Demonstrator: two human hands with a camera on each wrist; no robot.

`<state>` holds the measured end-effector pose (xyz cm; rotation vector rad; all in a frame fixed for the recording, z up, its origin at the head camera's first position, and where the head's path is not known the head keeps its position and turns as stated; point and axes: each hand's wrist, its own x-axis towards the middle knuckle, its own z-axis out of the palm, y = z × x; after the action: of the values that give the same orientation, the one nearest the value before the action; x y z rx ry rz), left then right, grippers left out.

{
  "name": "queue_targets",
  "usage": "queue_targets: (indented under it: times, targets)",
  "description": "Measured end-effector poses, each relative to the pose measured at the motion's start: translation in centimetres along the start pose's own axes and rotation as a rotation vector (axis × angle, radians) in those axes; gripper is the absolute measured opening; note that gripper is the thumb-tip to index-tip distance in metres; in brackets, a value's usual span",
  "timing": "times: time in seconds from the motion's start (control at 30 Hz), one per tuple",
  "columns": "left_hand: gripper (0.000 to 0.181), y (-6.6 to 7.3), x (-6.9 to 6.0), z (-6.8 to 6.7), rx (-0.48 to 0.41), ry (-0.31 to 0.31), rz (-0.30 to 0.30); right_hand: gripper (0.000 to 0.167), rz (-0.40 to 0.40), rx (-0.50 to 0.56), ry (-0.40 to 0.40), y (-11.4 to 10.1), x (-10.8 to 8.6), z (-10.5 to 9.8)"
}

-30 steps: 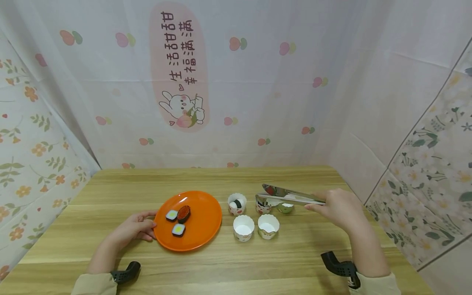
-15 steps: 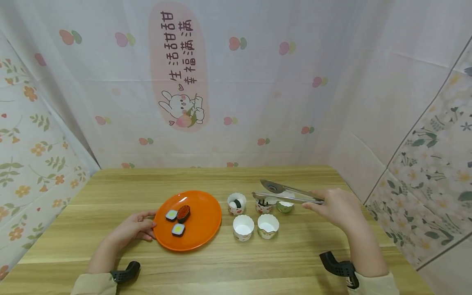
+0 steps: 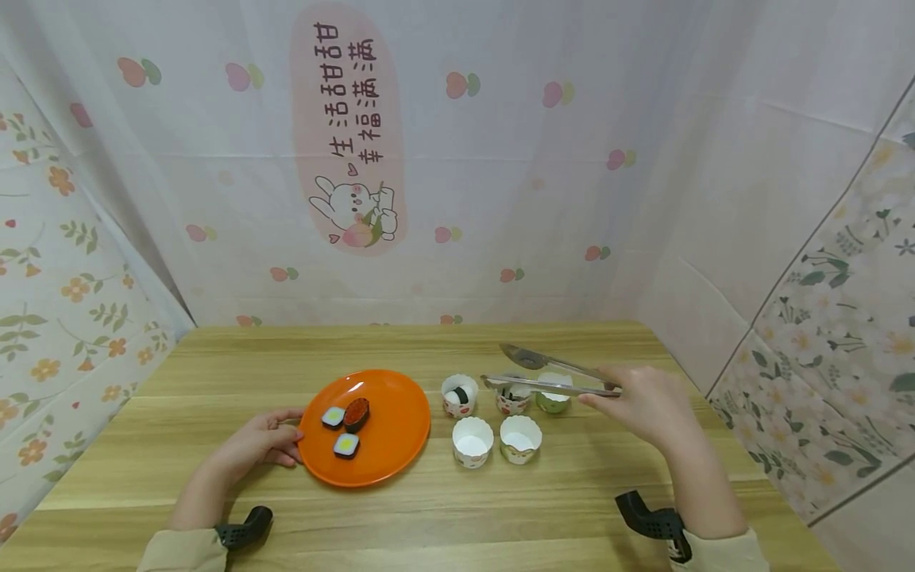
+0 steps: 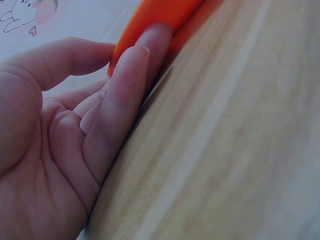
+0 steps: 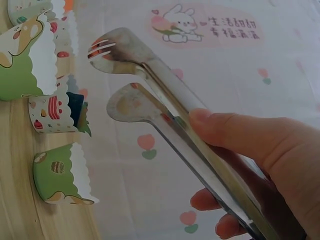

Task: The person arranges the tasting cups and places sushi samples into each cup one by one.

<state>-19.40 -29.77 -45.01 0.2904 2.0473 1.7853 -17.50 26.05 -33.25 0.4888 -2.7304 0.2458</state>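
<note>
Right hand (image 3: 643, 401) has the metal tongs (image 3: 543, 386) by the closed end, thumb on one arm, fingers curled round the other; tongs arms spread apart, nothing between the tips. Long axis runs roughly parallel to the far edge of the table (image 3: 400, 528), tips pointing at the left edge, handle end toward the right edge. Tongs sit left of the right hand, well right of the left hand, raised over the far row: middle cup (image 3: 511, 407) and green cup (image 3: 553, 407). Left hand (image 3: 264, 441) pinches the orange plate (image 3: 393, 437) at its left rim, thumb on the edge, fingers below, just a small gap. Plate is on the table's left half, three sushi pieces (image 3: 356, 415) on its left side. Left cup (image 3: 461, 411) holds a banded rice piece (image 3: 457, 396).
</note>
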Motion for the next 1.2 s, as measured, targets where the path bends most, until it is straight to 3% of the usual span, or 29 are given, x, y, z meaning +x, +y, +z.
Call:
queue_targets:
  times: [0.57,0.87,1.2]
  targets:
    - [0.062,-0.3,0.2,-0.1,0.014,-0.004,0.009,0.048,-0.057,0.005,0.019,-1.7,0.6,1.2]
    - [0.062,-0.1,0.1,0.0,0.015,-0.004,0.014,0.048,-0.1,0.061,0.038,-2.7,0.7,1.9]
    - [0.062,-0.1,0.1,0.0,0.019,-0.001,0.014,0.036,-0.153,0.094,0.089,-4.1,0.8,2.3]
